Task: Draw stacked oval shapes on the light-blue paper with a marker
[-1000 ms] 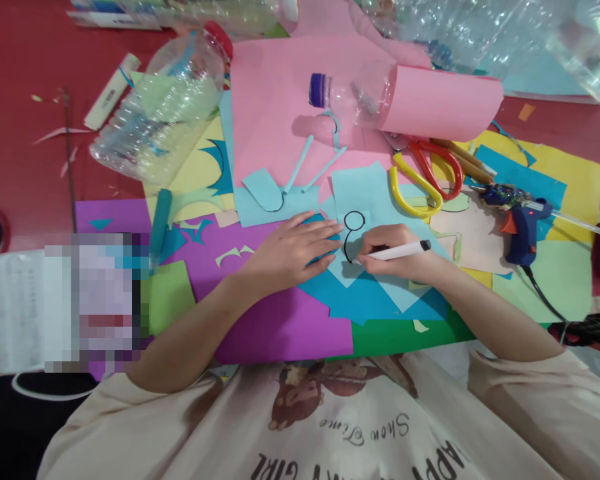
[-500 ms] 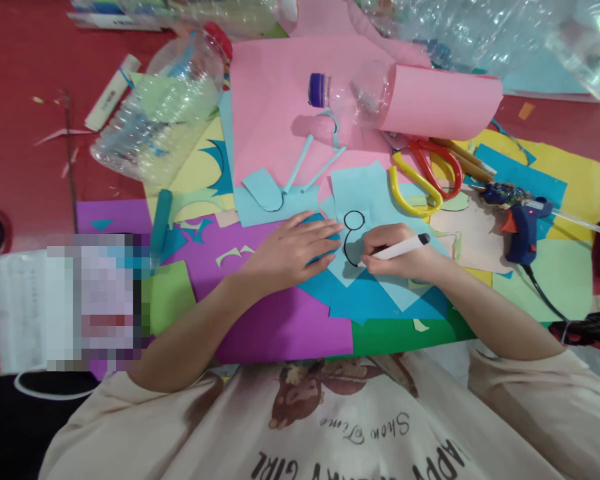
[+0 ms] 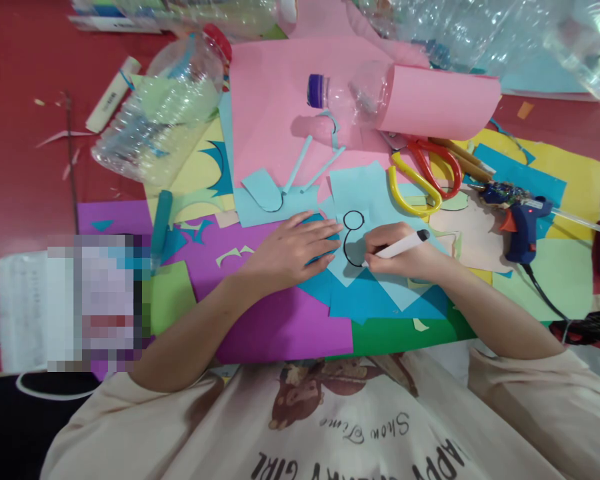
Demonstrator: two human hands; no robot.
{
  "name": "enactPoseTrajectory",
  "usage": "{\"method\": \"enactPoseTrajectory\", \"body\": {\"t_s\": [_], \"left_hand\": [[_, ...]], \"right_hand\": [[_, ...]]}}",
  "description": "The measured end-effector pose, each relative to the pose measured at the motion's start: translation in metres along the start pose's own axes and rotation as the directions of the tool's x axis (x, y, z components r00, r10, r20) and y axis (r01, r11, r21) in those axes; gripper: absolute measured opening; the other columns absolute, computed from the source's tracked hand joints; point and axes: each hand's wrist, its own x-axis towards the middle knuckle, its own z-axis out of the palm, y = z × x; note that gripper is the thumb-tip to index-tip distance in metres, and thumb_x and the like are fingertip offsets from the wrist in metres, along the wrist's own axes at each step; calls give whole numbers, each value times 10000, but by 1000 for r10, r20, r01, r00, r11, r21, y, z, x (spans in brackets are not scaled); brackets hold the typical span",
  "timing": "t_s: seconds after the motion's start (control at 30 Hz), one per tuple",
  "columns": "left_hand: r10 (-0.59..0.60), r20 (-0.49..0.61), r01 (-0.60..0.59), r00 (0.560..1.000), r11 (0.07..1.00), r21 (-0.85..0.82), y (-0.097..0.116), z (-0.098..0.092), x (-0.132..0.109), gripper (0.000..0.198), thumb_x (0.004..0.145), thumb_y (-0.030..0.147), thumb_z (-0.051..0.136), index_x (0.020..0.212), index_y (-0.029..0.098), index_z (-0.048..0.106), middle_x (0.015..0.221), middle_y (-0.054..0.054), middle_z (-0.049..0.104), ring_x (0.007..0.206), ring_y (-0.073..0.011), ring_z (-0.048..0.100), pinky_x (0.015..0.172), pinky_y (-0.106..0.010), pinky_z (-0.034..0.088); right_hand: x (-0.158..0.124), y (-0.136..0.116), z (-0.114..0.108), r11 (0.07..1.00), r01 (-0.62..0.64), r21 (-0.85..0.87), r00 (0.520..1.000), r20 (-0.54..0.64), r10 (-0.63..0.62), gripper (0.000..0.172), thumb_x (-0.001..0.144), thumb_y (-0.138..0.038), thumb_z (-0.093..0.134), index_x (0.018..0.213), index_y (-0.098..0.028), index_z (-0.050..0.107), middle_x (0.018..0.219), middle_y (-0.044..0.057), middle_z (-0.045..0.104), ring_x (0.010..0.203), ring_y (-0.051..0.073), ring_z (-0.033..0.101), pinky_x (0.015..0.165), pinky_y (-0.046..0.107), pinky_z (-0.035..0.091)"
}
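The right hand (image 3: 403,259) is clenched around a white marker (image 3: 397,249), fingers pinched low on the barrel, its black cap end pointing to the right of the frame and its tip down on the light blue paper (image 3: 360,190) at centre, at the lower right of a black outline (image 3: 353,235) made of a small closed ring on top and a larger curve beneath it that is not yet closed. The left hand (image 3: 293,250) grasps nothing: it lies released and flat, palm down, just left of the outline, fingertips pressing on a darker blue piece (image 3: 325,283) beside the sheet's left edge. The step in hand looks like drawing the lower loop of the figure; carrying that line round would, I judge, call for a steady curve back up toward the ring while the flat hand stops the papers sliding. The light blue paper rests on a purple sheet (image 3: 280,327) and a green one (image 3: 400,333). Further out, yellow and red scissors (image 3: 425,177) lie just above right of the drawing, a blue glue gun (image 3: 517,223) sits at the right, a pink sheet (image 3: 270,113) fills the upper centre, and a crushed clear bottle (image 3: 160,123) lies at upper left on the red table (image 3: 20,173)
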Motion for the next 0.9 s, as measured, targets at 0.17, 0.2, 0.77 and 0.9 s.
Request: {"method": "enactPoseTrajectory", "body": {"t_s": [0.17,0.2,0.77,0.9], "left_hand": [[7,-4,-7,1000,1000,15,0,1,0,356,983,323,370,1116,188,671,1286,-87,636,1225,-214,577,1121,-461,359],[5,-3,-5,1000,1000,15,0,1,0,356,983,325,369,1119,192,670,1288,-85,635,1225,-213,577,1120,-459,361],[23,-4,-23,1000,999,37,0,0,-1,354,986,312,369,1141,173,656,1294,-98,628,1223,-210,579,1112,-453,376],[6,19,-7,1000,999,47,0,1,-2,356,984,322,372,1153,180,650,1317,-94,613,1242,-214,561,1114,-449,375]], "right_hand": [[-1,1,-2,1000,-12,9,1000,9,12,281,770,-193,534,575,-204,332,542,-55,331,545,89,285,509,245,248],[-1,1,-2,1000,-14,8,1000,10,14,282,771,-193,532,575,-206,329,542,-56,324,546,91,282,509,247,246],[-1,-4,-6,997,-77,-22,997,-27,76,246,743,-220,508,563,-204,341,517,-57,344,526,86,270,489,244,239],[0,-4,-7,997,-76,5,996,-47,77,232,714,-196,513,545,-201,355,503,-60,349,506,79,268,471,240,237]]}}
